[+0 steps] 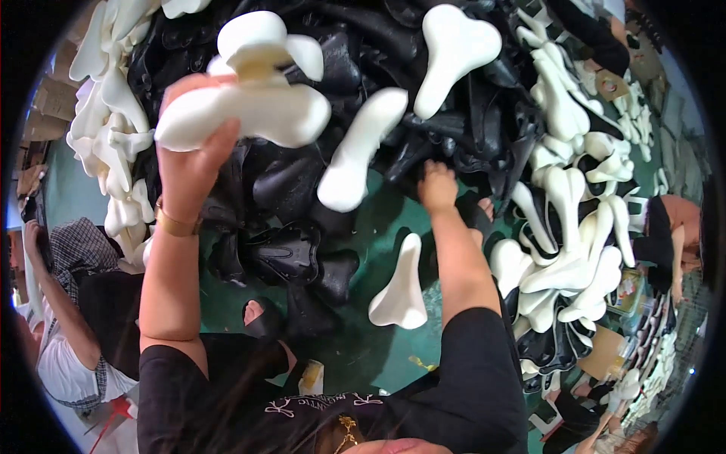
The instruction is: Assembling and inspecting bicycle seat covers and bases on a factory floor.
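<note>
My left hand [185,170] is raised at the upper left, its fingers wrapped round a white foam bicycle saddle pad [283,113]. Just beyond it are more white saddle padding [251,30] and a blurred tan part; whether the hand holds these too I cannot tell. On the right, my right hand [439,188] reaches down to the dark heap, with curled fingers on the end of a black saddle shell [412,155]. Between my hands a long white saddle pad [361,151] lies slanted. Another white pad [401,291] rests nearer me, narrow end pointing away.
Black saddle shells [283,250] are heaped on the green floor [355,356]. A white pad [454,53] lies on the far side. White pads are piled at the left [113,144] and right [575,250]. A person [76,303] sits at the left; others work at the right.
</note>
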Tool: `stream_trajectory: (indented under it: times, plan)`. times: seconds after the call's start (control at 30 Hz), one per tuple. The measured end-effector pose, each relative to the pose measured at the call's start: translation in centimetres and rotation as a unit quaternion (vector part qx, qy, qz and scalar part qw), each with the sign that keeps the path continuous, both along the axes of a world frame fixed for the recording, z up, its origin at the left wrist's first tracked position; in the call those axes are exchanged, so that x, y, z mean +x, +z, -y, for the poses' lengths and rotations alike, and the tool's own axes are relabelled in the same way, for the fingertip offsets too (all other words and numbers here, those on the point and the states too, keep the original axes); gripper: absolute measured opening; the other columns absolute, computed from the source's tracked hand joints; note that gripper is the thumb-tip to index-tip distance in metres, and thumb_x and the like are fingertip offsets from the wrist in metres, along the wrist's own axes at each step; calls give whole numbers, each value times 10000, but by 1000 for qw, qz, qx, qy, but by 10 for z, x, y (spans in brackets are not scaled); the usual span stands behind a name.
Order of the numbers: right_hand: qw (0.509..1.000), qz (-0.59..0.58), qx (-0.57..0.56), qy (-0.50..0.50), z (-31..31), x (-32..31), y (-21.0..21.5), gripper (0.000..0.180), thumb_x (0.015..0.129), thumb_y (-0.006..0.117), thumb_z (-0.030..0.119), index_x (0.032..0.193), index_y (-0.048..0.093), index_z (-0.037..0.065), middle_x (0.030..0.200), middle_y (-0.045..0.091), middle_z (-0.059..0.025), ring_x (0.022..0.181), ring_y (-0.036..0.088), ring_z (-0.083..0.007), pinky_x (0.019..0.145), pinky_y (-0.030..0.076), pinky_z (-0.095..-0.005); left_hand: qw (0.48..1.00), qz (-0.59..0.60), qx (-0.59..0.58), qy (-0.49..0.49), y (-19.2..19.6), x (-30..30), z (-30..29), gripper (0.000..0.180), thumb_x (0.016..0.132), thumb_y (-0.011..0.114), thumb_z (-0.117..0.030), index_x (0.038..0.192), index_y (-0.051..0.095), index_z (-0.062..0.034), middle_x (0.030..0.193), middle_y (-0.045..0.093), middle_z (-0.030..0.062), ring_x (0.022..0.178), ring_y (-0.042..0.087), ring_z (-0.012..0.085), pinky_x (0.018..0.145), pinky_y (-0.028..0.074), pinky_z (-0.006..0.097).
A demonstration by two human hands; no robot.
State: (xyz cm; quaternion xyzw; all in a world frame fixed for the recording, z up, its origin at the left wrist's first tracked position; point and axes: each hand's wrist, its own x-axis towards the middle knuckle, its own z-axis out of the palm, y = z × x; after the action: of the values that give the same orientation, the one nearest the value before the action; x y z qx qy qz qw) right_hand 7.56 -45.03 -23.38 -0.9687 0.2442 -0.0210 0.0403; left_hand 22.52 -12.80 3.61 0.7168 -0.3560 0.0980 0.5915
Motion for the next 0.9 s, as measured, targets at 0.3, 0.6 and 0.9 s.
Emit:
stream_trajectory:
  times: [0.3,0.6,0.9]
  plan:
    - [976,76,202,26,-62,-78,124,308,931,491,309,1109,594,80,1061,639,-209,971,600,-416,815,490,-493,891,-444,-93,20,-14,-34,-38,373,864,680,-327,1068,614,-21,884,650,56,796,631,155,759,511,296]
    - [874,200,433,-96,-80,-147,187,420,929,568,362,1171,614,22,1105,642,-167,1021,603,-280,905,442,-345,838,-504,-147,-149,31,-125,-83,378,864,607,-294,1060,594,28,882,661,133,788,656,226,794,525,359]
    - [740,122,651,116,-262,-140,244,521,865,656,153,1311,450,-20,1218,584,-131,1083,575,-210,926,439,-314,768,-538,-217,-272,25,-200,-129,433,790,653,-320,1058,568,10,887,613,104,790,643,221,872,542,432]
